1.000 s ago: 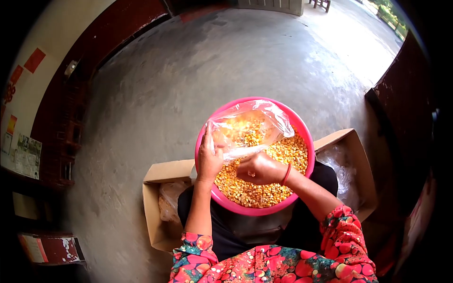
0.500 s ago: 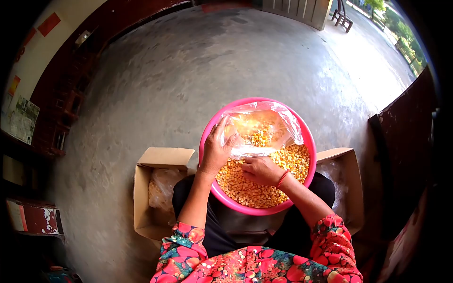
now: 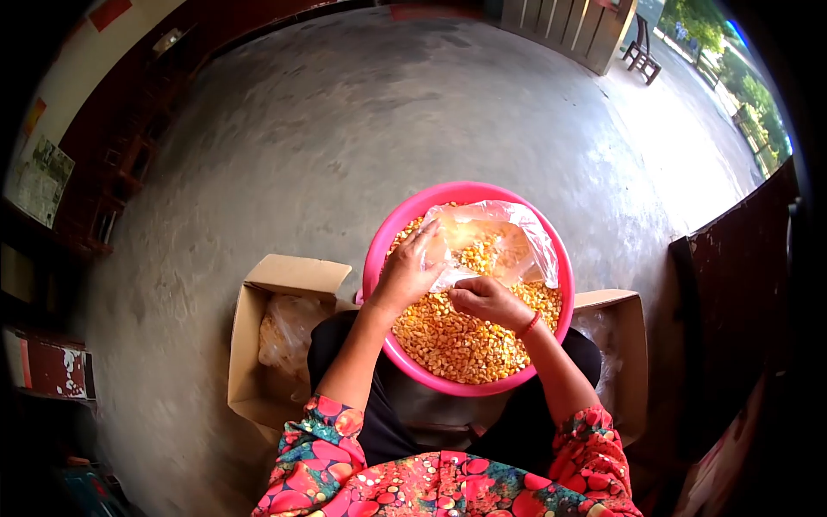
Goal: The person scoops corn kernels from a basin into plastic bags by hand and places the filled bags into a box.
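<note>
A clear plastic bag point(image 3: 538, 246) with corn kernels inside lies open-mouthed in a pink basin point(image 3: 564, 306). Loose yellow corn kernels point(image 3: 457, 349) fill the basin around and below the bag. My left hand point(image 3: 407, 274) grips the bag's left edge, its fingers extended along the plastic and the thumb on the near side. My right hand point(image 3: 489, 302), with a red bracelet at the wrist, is closed at the bag's near rim and appears to pinch the plastic there. Whether kernels are also inside the right hand is hidden.
The basin rests between my knees. On the left stands an open cardboard box point(image 3: 245, 345) with filled plastic bags point(image 3: 289, 332). Another cardboard box point(image 3: 633, 345) with plastic bags is on the right. Concrete floor point(image 3: 284, 164) stretches to a doorway and a chair point(image 3: 642, 53).
My right hand has risen slightly up and right from the kernels to the bag's near rim. The left hand stays on the bag. The view has shifted a little.
</note>
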`<state>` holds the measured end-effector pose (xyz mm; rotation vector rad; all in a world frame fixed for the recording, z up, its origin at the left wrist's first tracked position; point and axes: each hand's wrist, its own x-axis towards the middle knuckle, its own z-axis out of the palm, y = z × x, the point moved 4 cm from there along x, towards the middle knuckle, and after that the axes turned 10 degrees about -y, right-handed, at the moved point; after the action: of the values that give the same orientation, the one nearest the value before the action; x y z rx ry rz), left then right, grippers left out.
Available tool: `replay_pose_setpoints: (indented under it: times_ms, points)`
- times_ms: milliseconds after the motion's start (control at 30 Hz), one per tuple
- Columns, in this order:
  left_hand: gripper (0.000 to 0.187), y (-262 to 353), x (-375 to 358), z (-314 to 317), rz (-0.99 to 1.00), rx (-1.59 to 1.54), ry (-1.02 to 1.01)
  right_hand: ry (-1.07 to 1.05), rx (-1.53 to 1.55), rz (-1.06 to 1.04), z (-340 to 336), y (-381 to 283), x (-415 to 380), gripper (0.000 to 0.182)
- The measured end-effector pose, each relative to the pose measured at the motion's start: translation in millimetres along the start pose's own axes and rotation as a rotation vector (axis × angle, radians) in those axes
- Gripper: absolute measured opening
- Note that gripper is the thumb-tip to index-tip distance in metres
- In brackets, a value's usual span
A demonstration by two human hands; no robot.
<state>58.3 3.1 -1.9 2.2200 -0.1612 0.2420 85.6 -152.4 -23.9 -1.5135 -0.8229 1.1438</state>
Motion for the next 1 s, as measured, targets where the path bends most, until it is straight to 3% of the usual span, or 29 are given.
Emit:
replay_pose_setpoints:
  times_ms: [33, 133, 200, 333, 500, 633, 800, 867, 933, 1000]
  points:
    - [0.067, -1, -1, 1, -0.011, -0.026, -0.037, -0.071, 0.165, 0.108, 1, -3, -4, 0.034]
    - [0.067, 1, -1, 2, 0.007, 0.037, -0.057, -0.125, 0.536, 0.029, -8, -17, -13, 0.032]
    - [0.064, 2, -1, 2, -0.017, 0.020, -0.083, 0.041, 0.691, -0.140, -24, -15, -10, 0.030]
    - [0.064, 7, -2, 2, -0.010, -0.008, -0.121, 0.464, 0.812, -0.189, -56, 15, -5, 0.021]
    - [0.070, 14, -1, 4, 0.052, 0.033, -0.175, 0.680, 0.789, -0.244, -62, 32, 6, 0.017]
    - [0.067, 13, -3, 3, 0.019, -0.035, -0.194, 0.577, 0.751, -0.448, -56, 20, 13, 0.024]
    - [0.062, 16, -2, -1, 0.040, -0.048, -0.148, 0.574, 0.582, -0.411, -49, 11, 6, 0.031]
    - [0.061, 14, -2, -1, 0.045, -0.056, -0.133, 0.635, 0.439, -0.287, -50, 7, 0, 0.031]
    - [0.059, 13, -2, -2, 0.047, -0.066, -0.100, 0.551, 0.443, -0.299, -51, 1, -3, 0.028]
    - [0.057, 10, -1, -1, 0.048, -0.076, -0.067, 0.219, 0.369, -0.212, -39, -13, -6, 0.027]
